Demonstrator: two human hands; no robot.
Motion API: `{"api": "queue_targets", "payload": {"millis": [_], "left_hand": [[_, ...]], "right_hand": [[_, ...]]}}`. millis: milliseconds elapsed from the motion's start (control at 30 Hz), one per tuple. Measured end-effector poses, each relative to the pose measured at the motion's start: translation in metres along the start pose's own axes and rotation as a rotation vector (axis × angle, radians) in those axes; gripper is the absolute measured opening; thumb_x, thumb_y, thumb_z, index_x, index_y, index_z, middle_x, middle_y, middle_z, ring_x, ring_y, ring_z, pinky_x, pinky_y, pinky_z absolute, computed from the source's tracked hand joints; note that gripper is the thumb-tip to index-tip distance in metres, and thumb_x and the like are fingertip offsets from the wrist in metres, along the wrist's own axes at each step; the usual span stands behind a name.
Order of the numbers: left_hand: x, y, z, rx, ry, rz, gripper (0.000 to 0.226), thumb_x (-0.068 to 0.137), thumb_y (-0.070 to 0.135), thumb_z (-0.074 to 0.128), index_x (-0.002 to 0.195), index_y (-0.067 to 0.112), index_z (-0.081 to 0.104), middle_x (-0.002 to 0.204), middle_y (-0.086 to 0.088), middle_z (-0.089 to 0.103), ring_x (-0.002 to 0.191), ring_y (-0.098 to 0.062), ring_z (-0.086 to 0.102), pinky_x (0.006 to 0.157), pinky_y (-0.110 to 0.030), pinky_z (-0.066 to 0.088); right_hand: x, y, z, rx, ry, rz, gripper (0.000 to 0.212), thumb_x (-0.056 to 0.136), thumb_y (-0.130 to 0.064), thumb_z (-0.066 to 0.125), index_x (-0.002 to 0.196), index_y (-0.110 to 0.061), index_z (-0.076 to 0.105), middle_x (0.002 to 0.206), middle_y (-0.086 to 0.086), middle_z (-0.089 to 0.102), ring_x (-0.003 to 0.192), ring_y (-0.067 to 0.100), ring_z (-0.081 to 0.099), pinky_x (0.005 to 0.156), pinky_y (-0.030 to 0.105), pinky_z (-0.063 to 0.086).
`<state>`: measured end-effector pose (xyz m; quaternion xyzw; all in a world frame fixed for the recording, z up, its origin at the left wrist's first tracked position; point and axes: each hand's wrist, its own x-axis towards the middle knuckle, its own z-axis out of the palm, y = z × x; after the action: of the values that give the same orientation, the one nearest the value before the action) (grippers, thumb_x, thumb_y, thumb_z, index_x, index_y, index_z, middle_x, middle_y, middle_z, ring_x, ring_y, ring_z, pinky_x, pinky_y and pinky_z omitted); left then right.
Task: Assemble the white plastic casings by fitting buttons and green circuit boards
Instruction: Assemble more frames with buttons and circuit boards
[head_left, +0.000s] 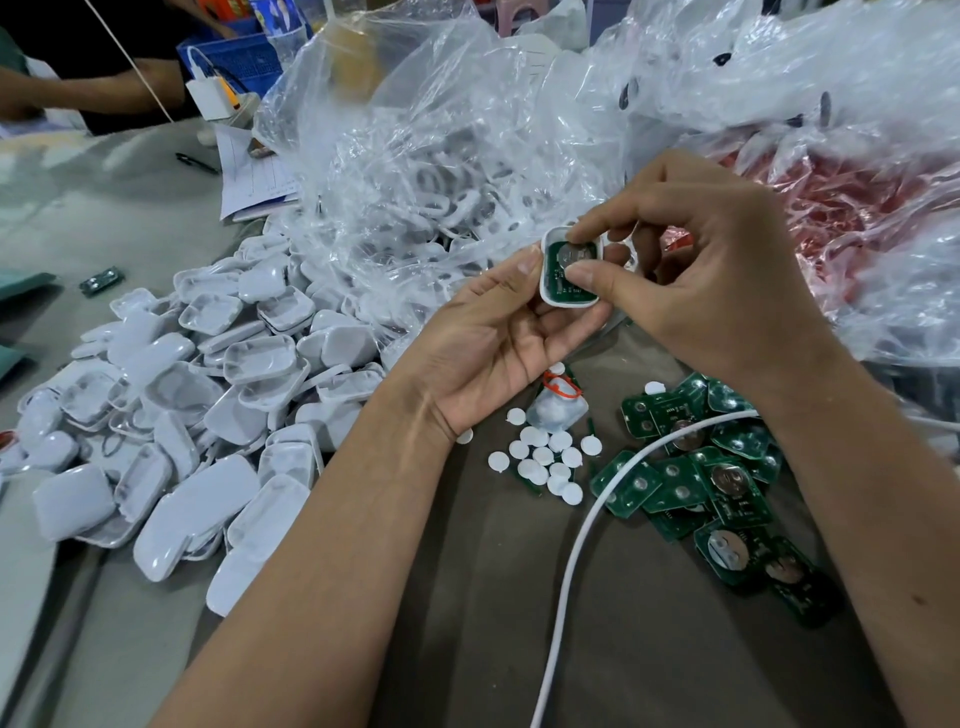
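Observation:
My left hand (498, 332) holds a white plastic casing (546, 275) upright, thumb on its left rim and fingers behind it. A green circuit board (563, 273) with a round metal cell lies inside the casing. My right hand (711, 291) pinches that board, index fingertip on its top and thumb on its lower part. Below the hands, several white round buttons (543, 460) lie loose on the table. A heap of green circuit boards (711, 483) lies to their right. At the left spreads a pile of white casings (208, 415).
Large clear plastic bags (441, 156) with white parts fill the back, one with red parts (841, 208) at right. A white cable (587, 535) crosses the boards. A small bag of buttons (556, 408) lies under my left hand. A lone board (101, 280) lies far left. Another person's arm (93, 88) is beyond the table.

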<state>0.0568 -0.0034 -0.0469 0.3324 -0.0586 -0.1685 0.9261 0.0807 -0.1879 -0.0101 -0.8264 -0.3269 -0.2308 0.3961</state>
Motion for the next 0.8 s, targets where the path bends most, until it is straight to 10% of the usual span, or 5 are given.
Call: {"api": "queue_targets", "payload": {"millis": [800], "left_hand": [[-0.0017,0.0002,0.0014,0.020,0.000,-0.023,0.023,0.084,0.017,0.065,0.098,0.001,0.077,0.104,-0.017,0.075,0.095,-0.026,0.076,0.085,-0.036,0.063]], "right_hand": [[0.0029,0.0028,0.0002,0.069,-0.051,0.010,0.017,0.084,-0.018,0.086,0.095,-0.011,0.077,0.090,0.002,0.063,0.071,0.009,0.058,0.072,0.016,0.047]]}}
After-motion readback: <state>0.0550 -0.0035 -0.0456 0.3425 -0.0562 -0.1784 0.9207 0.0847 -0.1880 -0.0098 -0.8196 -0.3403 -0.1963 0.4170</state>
